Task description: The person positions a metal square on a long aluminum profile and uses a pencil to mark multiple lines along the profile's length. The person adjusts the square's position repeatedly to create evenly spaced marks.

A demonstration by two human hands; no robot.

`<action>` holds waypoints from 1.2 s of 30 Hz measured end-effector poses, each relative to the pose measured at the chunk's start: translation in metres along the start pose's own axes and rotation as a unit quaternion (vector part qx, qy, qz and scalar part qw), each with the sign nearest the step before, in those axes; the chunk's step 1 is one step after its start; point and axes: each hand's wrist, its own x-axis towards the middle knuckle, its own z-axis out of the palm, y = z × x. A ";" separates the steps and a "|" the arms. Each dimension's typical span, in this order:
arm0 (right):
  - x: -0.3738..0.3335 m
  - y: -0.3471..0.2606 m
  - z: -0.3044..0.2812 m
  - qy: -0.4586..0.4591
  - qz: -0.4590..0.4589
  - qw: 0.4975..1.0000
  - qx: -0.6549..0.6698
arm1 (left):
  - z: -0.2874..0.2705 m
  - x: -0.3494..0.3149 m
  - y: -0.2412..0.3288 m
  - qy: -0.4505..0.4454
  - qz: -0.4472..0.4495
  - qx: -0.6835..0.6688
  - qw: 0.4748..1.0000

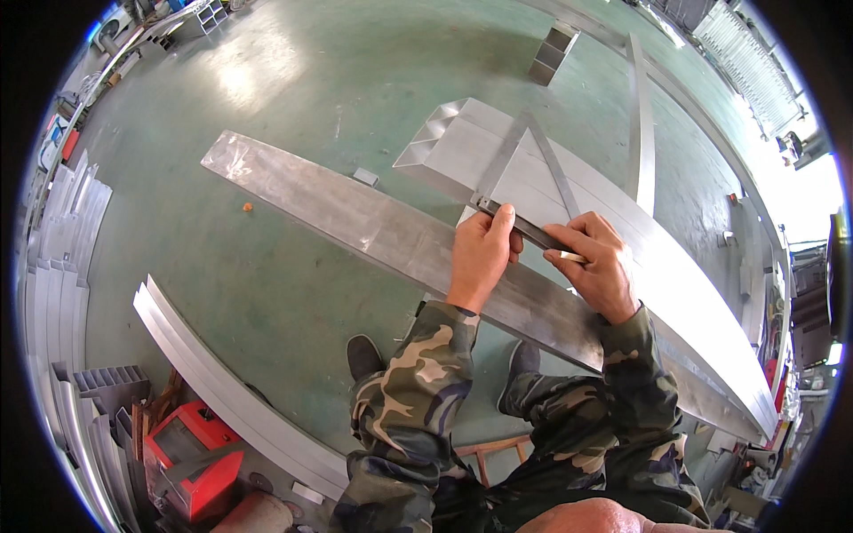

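A grey metal triangle square [501, 162] lies across a broad, bright aluminium profile [604, 191] with hollow chambers showing at its far left end. My left hand [480, 256] is closed on the thick base bar of the square, thumb on top. Close by on the right, my right hand [604, 265] is closed with a thin white stick [567, 256], perhaps a pencil or marker, between its fingers. Its fingertips are at the bar's right end. Both hands are above a long, duller metal beam [355, 213], which runs slantwise in front of me.
A long light channel profile [213, 386] lies at lower left, near a red machine [197, 457]. Stacked profiles [62, 293] line the left edge. A short hollow block [554, 53] and a long bar [641, 124] are at the far right. My shoes [364, 357] stand on the green floor.
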 end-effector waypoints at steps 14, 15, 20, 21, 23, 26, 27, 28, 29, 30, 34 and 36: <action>-0.004 0.007 -0.009 -0.028 0.033 0.999 0.016 | 0.010 0.004 -0.009 -0.010 -0.003 -0.011 1.000; -0.003 0.003 -0.012 -0.033 0.036 0.999 0.024 | 0.010 0.003 -0.009 -0.005 -0.007 -0.011 1.000; 0.029 0.006 -0.051 0.032 0.018 0.991 0.128 | 0.011 0.004 -0.011 0.007 -0.018 -0.007 1.000; 0.043 -0.006 -0.062 0.032 0.047 0.983 0.175 | 0.007 0.003 -0.009 0.015 -0.019 -0.014 1.000; 0.079 -0.021 -0.067 0.059 0.004 0.985 0.165 | 0.006 0.002 -0.009 0.022 -0.027 -0.027 0.999; 0.120 -0.014 -0.063 -0.057 0.074 0.972 0.213 | 0.010 0.004 -0.013 0.017 -0.029 -0.029 0.999; 0.133 -0.013 -0.060 -0.110 0.104 0.956 0.252 | 0.015 0.005 -0.013 0.011 -0.027 -0.037 0.999; 0.146 -0.012 -0.051 -0.165 0.129 0.931 0.298 | 0.013 0.005 -0.013 0.014 -0.025 -0.040 0.999; 0.155 -0.007 -0.038 -0.160 0.116 0.930 0.308 | 0.011 0.005 -0.014 0.018 -0.022 -0.042 0.999; 0.160 0.003 -0.028 -0.151 0.108 0.932 0.311 | 0.016 0.005 -0.013 0.013 -0.022 -0.038 0.999; 0.180 0.009 -0.015 -0.188 0.067 0.935 0.294 | 0.017 0.004 -0.011 0.018 -0.021 -0.020 0.999; 0.183 0.008 -0.008 -0.193 0.057 0.936 0.287 | 0.016 0.005 -0.012 0.026 -0.018 -0.011 0.999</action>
